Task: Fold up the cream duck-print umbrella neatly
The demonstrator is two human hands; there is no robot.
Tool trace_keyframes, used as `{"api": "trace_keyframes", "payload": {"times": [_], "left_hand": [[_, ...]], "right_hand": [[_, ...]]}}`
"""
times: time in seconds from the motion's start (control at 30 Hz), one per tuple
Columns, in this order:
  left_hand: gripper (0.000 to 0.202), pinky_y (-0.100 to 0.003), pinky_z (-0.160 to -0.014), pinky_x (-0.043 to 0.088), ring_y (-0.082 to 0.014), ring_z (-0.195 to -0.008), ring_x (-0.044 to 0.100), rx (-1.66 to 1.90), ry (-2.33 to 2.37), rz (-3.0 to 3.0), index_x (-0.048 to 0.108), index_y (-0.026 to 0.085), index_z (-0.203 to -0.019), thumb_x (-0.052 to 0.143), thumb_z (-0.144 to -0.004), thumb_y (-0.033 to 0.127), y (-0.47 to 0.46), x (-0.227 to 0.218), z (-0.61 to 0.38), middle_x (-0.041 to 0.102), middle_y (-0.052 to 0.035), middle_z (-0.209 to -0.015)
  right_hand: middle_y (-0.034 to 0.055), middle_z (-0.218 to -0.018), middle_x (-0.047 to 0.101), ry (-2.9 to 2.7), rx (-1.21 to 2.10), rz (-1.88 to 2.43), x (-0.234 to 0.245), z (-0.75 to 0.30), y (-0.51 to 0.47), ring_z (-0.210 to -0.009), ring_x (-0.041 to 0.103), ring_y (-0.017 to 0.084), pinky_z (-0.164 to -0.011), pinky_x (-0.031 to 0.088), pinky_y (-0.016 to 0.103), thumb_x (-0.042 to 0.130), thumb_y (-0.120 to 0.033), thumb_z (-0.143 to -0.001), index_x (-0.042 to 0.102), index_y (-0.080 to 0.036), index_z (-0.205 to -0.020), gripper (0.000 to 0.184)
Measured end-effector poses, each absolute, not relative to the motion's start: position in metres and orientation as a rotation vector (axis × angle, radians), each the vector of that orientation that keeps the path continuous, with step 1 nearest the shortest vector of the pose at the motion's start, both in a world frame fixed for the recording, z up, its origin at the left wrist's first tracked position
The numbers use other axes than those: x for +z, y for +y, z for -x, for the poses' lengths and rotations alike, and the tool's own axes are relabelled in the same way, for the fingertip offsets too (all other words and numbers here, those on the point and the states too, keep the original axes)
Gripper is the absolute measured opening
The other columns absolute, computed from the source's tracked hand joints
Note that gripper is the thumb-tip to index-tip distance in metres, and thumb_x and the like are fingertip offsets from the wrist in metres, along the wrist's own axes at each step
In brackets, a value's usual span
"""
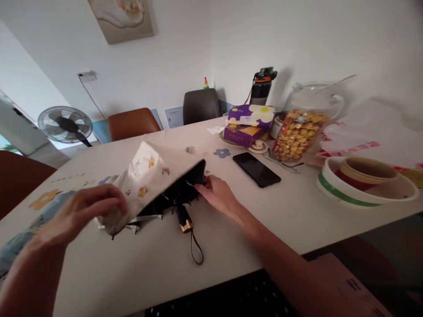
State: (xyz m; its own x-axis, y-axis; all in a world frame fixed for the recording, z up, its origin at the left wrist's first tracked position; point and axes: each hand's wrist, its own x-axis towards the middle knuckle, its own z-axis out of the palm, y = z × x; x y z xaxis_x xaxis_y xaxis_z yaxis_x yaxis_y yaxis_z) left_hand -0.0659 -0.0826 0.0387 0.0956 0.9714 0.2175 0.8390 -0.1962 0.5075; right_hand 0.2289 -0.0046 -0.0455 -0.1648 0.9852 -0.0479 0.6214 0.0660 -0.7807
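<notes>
1. Clearly, the umbrella [153, 174] lies between the two hands on the table [238, 251], half collapsed, its pale printed cloth uppermost and its black lining open toward the near edge.
2. Its front rim slants from the near left up toward the far right, while the handle [183, 219] points at the near edge and its strap [197, 250] trails on the surface.
3. The right hand [218, 193] is nearer to the handle, though not on it; this hand is closed, thumb and fingers pinching the raised right corner of the rim.
4. The left hand [89, 207] is half curled over the left end of the cloth, touching it; from where I stand I cannot tell whether it pinches or merely rests.
5. Beyond the right hand, a phone [256, 169] lies flat and apart from the umbrella.
6. Over by the wall edge, a clear jug [299, 134] is about half filled with yellow snack pieces.
7. Toward the right end of the near edge, a white bowl [343, 193] with a green band holds a smaller bowl [366, 171]; I cannot see what, if anything, is inside that one.
8. Near the far edge, a purple packet [249, 116] sits on a purple box [243, 135], with a dark bottle [261, 91] standing behind.
</notes>
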Motion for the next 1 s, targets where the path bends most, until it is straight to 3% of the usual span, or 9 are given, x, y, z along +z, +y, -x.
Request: {"api": "trace_keyframes", "payload": {"times": [0.1, 0.2, 0.4, 0.47, 0.57, 0.63, 0.73, 0.83, 1.0], "left_hand": [[0.026, -0.025, -0.060, 0.050, -0.0146, -0.067, 0.060, 0.659, 1.813, -1.969, 0.063, 0.021, -0.078, 0.054, -0.080, 0.045, -0.082, 0.030, 0.050, 0.066, -0.0007, -0.076], [0.032, -0.032, -0.081, 0.050, -0.0192, -0.094, 0.061, 0.922, 1.785, -2.159, 0.058, 0.022, -0.100, 0.059, -0.076, 0.044, -0.072, 0.032, 0.021, 0.064, -0.0039, -0.101], [0.064, -0.051, -0.111, 0.014, -0.0246, -0.133, 0.028, 0.260, 1.332, -3.034, 0.033, 0.021, -0.135, 0.053, -0.075, 0.018, -0.024, 0.008, -0.057, 0.037, -0.0091, -0.142], [0.061, -0.055, -0.109, 0.011, -0.0263, -0.130, 0.032, 0.093, 1.348, -3.131, 0.038, 0.018, -0.131, 0.047, -0.071, 0.007, -0.007, -0.002, -0.070, 0.041, -0.0115, -0.138], [0.044, -0.057, -0.104, 0.018, -0.0258, -0.106, 0.054, -0.076, 1.387, -3.181, 0.055, 0.019, -0.112, 0.044, -0.072, 0.004, 0.008, -0.004, -0.067, 0.062, -0.0095, -0.108], [0.037, -0.052, -0.099, 0.028, -0.0233, -0.094, 0.057, -0.108, 1.381, -3.190, 0.059, 0.021, -0.102, 0.043, -0.074, 0.004, 0.010, 0.002, -0.054, 0.064, -0.0065, -0.095], [0.035, -0.039, -0.084, 0.042, -0.0223, -0.094, 0.056, -0.057, 1.467, -3.154, 0.061, 0.025, -0.096, 0.042, -0.075, 0.005, 0.005, 0.014, -0.030, 0.063, -0.0045, -0.098], [0.027, -0.031, -0.069, 0.046, -0.0219, -0.099, 0.056, 0.228, 1.692, -3.033, 0.062, 0.027, -0.093, 0.045, -0.078, 0.013, -0.003, 0.027, -0.009, 0.062, -0.0023, -0.105], [0.021, -0.026, -0.076, 0.046, -0.0152, -0.087, 0.059, 1.178, 1.956, -2.548, 0.063, 0.021, -0.095, 0.050, -0.078, 0.022, -0.021, 0.051, 0.012, 0.065, 0.0018, -0.095]], "right_hand": [[0.0069, -0.060, 0.061, -2.008, 1.179, 1.539, -0.046, -0.227, -0.014, -0.052, 0.056, 0.018, -0.050, 0.037, 0.027, 0.048, -0.050, -0.082, 0.059, -0.014, -0.075, 0.038], [0.0093, -0.069, 0.064, -2.174, 1.070, 1.493, -0.051, -0.218, -0.022, -0.062, 0.060, 0.022, -0.054, 0.038, 0.028, 0.052, -0.053, -0.078, 0.059, -0.014, -0.082, 0.040], [0.0058, -0.078, 0.065, -2.312, 0.753, 1.364, -0.063, -0.207, -0.027, -0.073, 0.061, 0.023, -0.060, 0.036, 0.027, 0.059, -0.044, -0.075, 0.052, -0.016, -0.110, 0.045], [0.0046, -0.077, 0.065, -2.342, 0.713, 1.288, -0.065, -0.209, -0.027, -0.071, 0.061, 0.023, -0.060, 0.036, 0.027, 0.060, -0.041, -0.076, 0.050, -0.018, -0.116, 0.047], [0.0052, -0.078, 0.065, -2.319, 0.720, 1.263, -0.067, -0.211, -0.027, -0.068, 0.061, 0.022, -0.060, 0.037, 0.027, 0.059, -0.042, -0.076, 0.041, -0.017, -0.127, 0.060], [0.0074, -0.078, 0.066, -2.255, 0.766, 1.298, -0.068, -0.209, -0.029, -0.068, 0.061, 0.023, -0.061, 0.038, 0.029, 0.060, -0.046, -0.075, 0.034, -0.013, -0.132, 0.071], [0.0121, -0.077, 0.065, -2.274, 0.838, 1.351, -0.068, -0.202, -0.034, -0.072, 0.063, 0.028, -0.062, 0.041, 0.032, 0.057, -0.057, -0.072, 0.048, -0.009, -0.117, 0.067], [0.0152, -0.077, 0.065, -2.377, 0.811, 1.378, -0.066, -0.194, -0.037, -0.077, 0.063, 0.031, -0.066, 0.043, 0.036, 0.056, -0.059, -0.069, 0.058, -0.011, -0.095, 0.055], [0.0071, -0.067, 0.061, -2.166, 1.256, 1.380, -0.062, -0.196, -0.032, -0.063, 0.061, 0.022, -0.053, 0.043, 0.028, 0.059, -0.038, -0.066, 0.054, -0.016, -0.072, 0.024]]}}
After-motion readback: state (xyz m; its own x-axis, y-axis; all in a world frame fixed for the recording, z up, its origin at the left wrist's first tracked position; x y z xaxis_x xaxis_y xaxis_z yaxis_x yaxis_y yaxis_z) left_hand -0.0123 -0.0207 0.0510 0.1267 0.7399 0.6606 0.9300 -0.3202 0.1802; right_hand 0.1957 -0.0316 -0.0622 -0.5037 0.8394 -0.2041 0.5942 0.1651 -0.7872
